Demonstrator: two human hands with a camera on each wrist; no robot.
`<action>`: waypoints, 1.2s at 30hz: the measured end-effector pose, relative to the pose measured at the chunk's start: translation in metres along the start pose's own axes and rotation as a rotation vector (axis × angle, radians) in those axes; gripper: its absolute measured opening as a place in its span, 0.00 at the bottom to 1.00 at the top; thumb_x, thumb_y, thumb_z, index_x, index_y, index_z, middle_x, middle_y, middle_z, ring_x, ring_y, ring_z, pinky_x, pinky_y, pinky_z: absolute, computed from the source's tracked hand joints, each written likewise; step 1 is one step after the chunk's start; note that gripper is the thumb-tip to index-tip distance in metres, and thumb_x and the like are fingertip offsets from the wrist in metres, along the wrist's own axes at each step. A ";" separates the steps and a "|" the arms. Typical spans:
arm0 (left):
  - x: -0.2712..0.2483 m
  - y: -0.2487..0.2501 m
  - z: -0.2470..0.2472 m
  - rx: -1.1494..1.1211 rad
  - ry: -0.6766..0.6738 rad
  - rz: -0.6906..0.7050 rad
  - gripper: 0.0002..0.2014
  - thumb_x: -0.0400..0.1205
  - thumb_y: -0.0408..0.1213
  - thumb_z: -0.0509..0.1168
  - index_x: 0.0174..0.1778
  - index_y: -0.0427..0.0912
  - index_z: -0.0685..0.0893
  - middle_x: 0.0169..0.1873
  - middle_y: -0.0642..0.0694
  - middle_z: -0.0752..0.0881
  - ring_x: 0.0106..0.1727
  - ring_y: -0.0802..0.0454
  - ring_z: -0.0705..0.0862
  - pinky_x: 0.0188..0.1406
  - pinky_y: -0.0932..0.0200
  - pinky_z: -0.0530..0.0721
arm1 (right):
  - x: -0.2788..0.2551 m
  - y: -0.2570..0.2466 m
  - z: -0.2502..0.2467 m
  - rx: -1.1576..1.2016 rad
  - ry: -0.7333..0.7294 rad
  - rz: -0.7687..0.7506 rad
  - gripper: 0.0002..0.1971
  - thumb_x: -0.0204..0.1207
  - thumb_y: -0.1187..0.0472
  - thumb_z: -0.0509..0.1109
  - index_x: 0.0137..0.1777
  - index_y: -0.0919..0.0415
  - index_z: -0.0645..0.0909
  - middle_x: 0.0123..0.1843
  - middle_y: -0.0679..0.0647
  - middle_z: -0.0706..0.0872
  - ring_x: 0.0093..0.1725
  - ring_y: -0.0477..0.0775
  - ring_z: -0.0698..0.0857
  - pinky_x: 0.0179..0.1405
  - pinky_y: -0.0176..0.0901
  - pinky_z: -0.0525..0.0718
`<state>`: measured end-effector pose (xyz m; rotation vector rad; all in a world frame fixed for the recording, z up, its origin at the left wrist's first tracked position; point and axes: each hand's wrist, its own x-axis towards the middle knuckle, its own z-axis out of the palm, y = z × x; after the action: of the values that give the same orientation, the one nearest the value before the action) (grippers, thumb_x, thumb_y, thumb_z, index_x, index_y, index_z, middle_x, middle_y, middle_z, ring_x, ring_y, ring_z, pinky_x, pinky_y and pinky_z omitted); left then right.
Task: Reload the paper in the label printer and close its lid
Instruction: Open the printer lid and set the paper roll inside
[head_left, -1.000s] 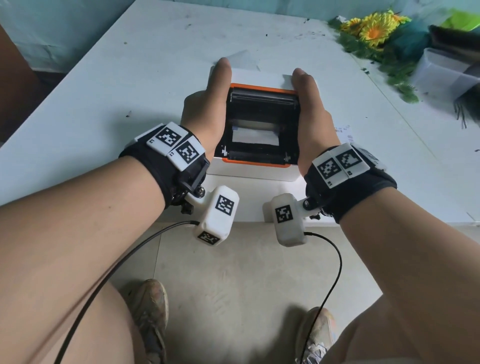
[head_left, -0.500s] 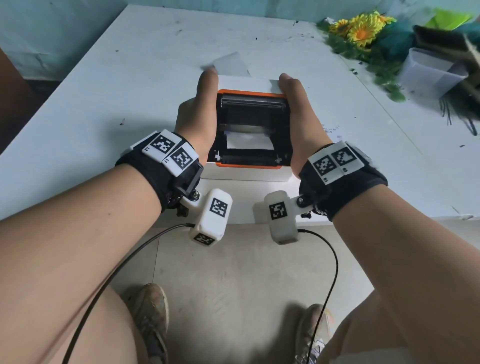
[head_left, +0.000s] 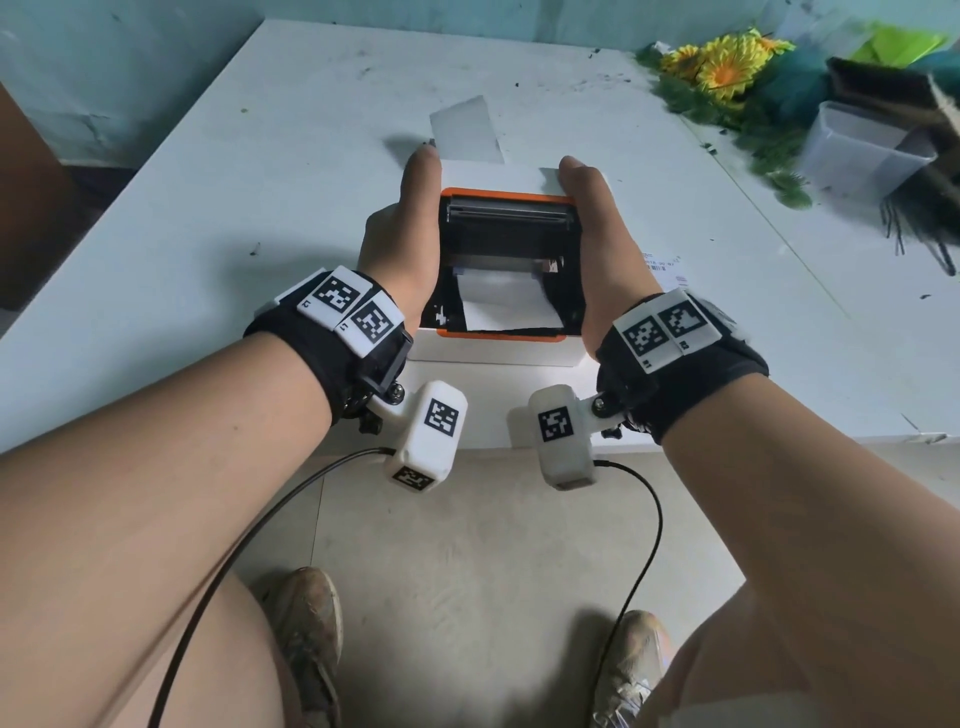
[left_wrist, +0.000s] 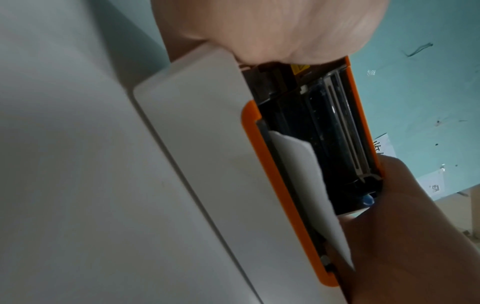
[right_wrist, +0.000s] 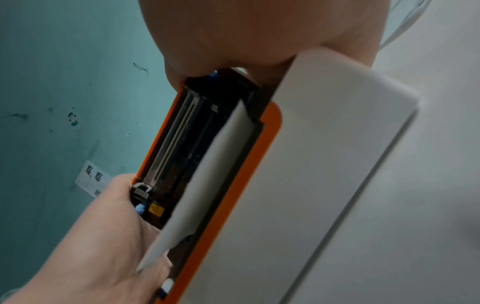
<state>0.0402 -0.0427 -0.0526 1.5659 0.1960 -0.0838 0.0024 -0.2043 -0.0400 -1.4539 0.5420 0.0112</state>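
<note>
Two hands flanked the label printer (head_left: 493, 348), which sat near the front edge of a white table (head_left: 218, 218). That table was scuffed and flecked with dark specks; a teal wall (head_left: 130, 67) stood beyond its far edge and a pale tiled floor (head_left: 493, 571) lay below the front edge, where two worn shoes (head_left: 311, 629) showed.

Beyond the printer, a loose slip of paper backing (head_left: 465, 130) lay on the table. Far to the printer's right sat artificial yellow flowers (head_left: 727, 67) with green foliage, and a clear plastic container (head_left: 857, 150) just beside them. A small printed label (head_left: 667, 273) lay on the table just right of the printer, partly hidden by the right wrist.

The printer's lid (head_left: 506, 205) was raised, its orange-rimmed black interior exposed, and white paper (head_left: 506, 306) lay in the bay toward the near edge. The left hand (head_left: 402, 244) pressed against the printer's left side and the right hand (head_left: 602, 244) against its right side, thumbs laid straight along the opening. The fingers were hidden behind the body in every view, so their curl could not be determined.
</note>
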 end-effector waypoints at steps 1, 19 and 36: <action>0.000 0.000 0.000 0.000 -0.002 -0.002 0.36 0.72 0.77 0.56 0.47 0.50 0.93 0.45 0.47 0.96 0.50 0.43 0.95 0.54 0.47 0.93 | 0.000 0.000 -0.001 0.001 -0.008 0.005 0.27 0.69 0.24 0.74 0.43 0.49 0.89 0.43 0.51 0.94 0.39 0.53 0.94 0.54 0.51 0.96; -0.002 0.001 0.001 -0.010 -0.045 -0.007 0.30 0.84 0.71 0.56 0.43 0.49 0.91 0.36 0.49 0.92 0.37 0.47 0.92 0.40 0.56 0.88 | -0.001 0.003 -0.001 -0.022 -0.024 -0.033 0.29 0.70 0.22 0.70 0.43 0.49 0.90 0.43 0.52 0.94 0.42 0.54 0.93 0.49 0.48 0.88; 0.002 -0.002 0.001 0.035 -0.008 0.002 0.51 0.65 0.81 0.54 0.61 0.40 0.92 0.53 0.39 0.96 0.54 0.38 0.94 0.65 0.39 0.89 | -0.001 0.003 -0.003 -0.003 -0.036 -0.054 0.26 0.75 0.26 0.71 0.45 0.50 0.89 0.45 0.54 0.96 0.43 0.56 0.95 0.51 0.48 0.91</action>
<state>0.0422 -0.0436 -0.0554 1.6003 0.1873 -0.0922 0.0000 -0.2065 -0.0423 -1.4681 0.4735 -0.0046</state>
